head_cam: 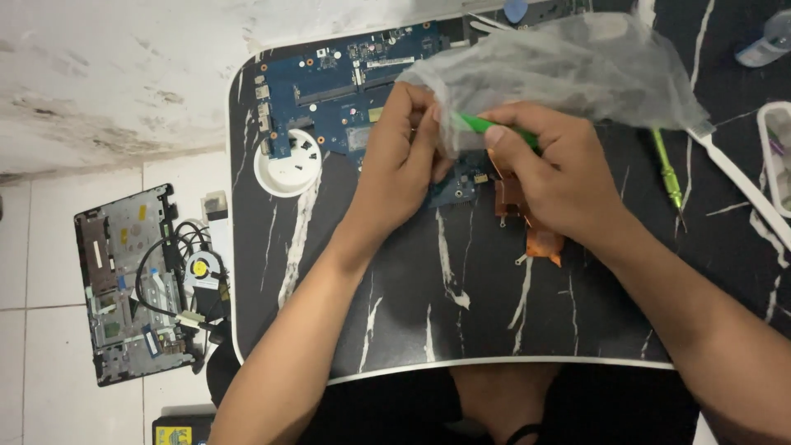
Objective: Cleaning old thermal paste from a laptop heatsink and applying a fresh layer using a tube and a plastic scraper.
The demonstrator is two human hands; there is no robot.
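clear plastic bag point(568, 70): pinched at its mouth by left hand point(400, 161), over black marble-pattern table point(412, 280). green tool point(486, 128): right hand point(548, 177) closed around it, tip at bag opening. blue circuit board point(329, 82): beneath hands. white round cup point(288, 169): beside board. green screwdriver point(667, 173): right of hands.

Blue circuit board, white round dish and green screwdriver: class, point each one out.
Blue circuit board point(329, 78), head view, on its bare upper middle.
White round dish point(287, 175), head view, on its lower rim.
Green screwdriver point(667, 175), head view, on its handle.
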